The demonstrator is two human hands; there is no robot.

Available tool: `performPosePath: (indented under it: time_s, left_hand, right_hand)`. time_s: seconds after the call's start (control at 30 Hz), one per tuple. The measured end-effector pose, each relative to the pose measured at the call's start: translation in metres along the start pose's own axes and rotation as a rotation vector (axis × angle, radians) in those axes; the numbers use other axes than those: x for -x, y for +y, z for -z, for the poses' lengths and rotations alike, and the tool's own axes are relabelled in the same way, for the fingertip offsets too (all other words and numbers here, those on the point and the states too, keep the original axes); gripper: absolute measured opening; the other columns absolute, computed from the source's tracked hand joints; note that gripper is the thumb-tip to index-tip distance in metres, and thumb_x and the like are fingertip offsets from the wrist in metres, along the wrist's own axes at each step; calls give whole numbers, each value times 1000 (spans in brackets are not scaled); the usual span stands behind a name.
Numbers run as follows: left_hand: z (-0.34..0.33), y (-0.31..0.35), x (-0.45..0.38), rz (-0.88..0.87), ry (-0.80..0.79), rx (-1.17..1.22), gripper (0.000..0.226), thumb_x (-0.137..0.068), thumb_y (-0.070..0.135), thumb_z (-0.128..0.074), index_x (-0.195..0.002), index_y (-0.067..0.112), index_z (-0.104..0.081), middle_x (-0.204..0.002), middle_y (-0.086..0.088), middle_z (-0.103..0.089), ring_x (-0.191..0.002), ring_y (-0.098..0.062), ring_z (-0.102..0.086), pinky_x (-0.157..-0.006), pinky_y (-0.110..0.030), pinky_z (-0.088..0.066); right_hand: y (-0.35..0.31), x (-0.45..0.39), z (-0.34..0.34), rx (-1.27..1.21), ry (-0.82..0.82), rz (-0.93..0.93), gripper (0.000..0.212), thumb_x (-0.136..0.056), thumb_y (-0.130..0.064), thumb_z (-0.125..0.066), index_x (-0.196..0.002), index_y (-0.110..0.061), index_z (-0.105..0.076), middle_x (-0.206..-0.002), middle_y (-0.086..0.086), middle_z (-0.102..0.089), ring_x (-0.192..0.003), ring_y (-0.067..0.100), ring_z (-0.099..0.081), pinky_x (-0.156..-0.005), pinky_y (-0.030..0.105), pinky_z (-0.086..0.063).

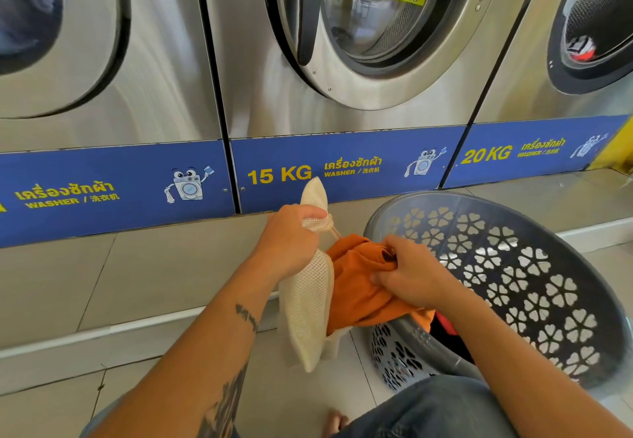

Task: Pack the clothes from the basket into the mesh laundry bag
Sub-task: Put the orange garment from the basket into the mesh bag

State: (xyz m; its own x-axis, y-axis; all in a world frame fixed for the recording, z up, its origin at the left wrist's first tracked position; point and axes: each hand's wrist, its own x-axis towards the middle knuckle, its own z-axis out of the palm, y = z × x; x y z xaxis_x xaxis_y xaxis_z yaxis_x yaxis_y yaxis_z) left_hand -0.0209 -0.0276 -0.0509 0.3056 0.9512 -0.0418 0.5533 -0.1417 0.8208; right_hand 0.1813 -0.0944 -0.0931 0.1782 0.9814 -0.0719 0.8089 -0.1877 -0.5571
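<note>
Clothes are showing as an orange garment that my right hand is gripping in a closed fist, pressing it against the cream mesh bag. My left hand is clenching the bag's bunched neck, holding it up over the tiled floor. Just right, the grey basket is tilting toward me, with the garment trailing over its near rim.

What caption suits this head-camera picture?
Left hand holds mesh bag; right hand grips orange cloth beside basket.
</note>
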Motion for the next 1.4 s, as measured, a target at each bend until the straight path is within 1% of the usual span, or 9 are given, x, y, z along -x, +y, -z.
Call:
performPosePath:
  time_s: [0.13,0.3,0.4,0.53,0.63,0.77,0.87,0.97,1.4]
  left_hand:
    - [-1,-1,-1,18,-12,52,51,-88,-2,-50,-121,36,-63,-141,-2,-48,-119,-27,-50,-95,-40,-48]
    - [4,-4,-2,65,-29,179,49,-87,0,-50,-116,35,-67,-134,0,-52,-96,-12,-52,-71,-26,-44]
    - [1,-6,1,91,-43,219,50,-86,-4,-50,-116,32,-68,-133,0,-52,-98,-15,-53,-73,-26,-49]
    - [-1,-3,5,144,-42,317,48,-88,-5,-49,-112,31,-70,-131,-2,-53,-106,-24,-56,-89,-40,-53]
    - [4,3,7,171,-101,490,50,-87,-7,-52,-98,36,-75,-122,-2,-58,-97,-23,-63,-66,-31,-56]
    - [4,-7,6,181,-154,537,51,-87,-6,-52,-92,38,-77,-118,-5,-61,-90,-25,-67,-59,-28,-55]
    - [-12,-26,0,294,-99,357,49,-87,-7,-48,-100,33,-74,-124,-8,-57,-95,-29,-62,-73,-39,-57]
    - [-31,-49,-2,296,-129,70,45,-87,1,-49,-115,29,-69,-131,-7,-54,-102,-26,-55,-89,-38,-51]
    - [-53,-71,-26,210,-212,-131,52,-85,2,-48,-125,32,-63,-141,-3,-48,-115,-25,-52,-78,-25,-41]
  right_hand:
    - [-31,-2,-7,-205,189,78,17,-77,-17,-70,-88,-24,-60,-78,-6,-68,-73,13,-64,-59,27,-48]
    - [-51,3,-27,-383,-399,173,60,-82,-4,-63,-132,-35,-50,-112,-9,-70,-105,11,-67,-88,29,-56]
    - [-50,5,-35,-72,-487,161,39,-79,-10,-67,-96,-42,-55,-90,-13,-64,-85,7,-63,-73,26,-56]
    - [-54,4,-29,79,-331,265,28,-81,-19,-64,-90,-44,-55,-87,-17,-61,-79,4,-58,-68,21,-46]
    - [-35,1,-12,-27,-116,193,49,-86,-11,-57,-132,-30,-57,-109,-9,-68,-94,10,-64,-84,25,-52]
    - [19,-8,12,-205,118,12,44,-85,-3,-60,-124,-23,-62,-92,-5,-68,-79,8,-64,-77,28,-53]
    - [59,-24,5,-209,-94,-180,49,-85,-6,-64,-133,-15,-56,-91,-3,-64,-78,13,-60,-81,37,-51]
    - [85,-39,-14,1,-310,-254,71,-84,-23,-71,-147,-22,-40,-135,8,-56,-116,26,-57,-97,39,-47]
    - [156,-98,-97,700,-846,-421,123,-71,-64,-71,-153,-40,18,-162,20,21,-150,44,-6,-111,54,-31]
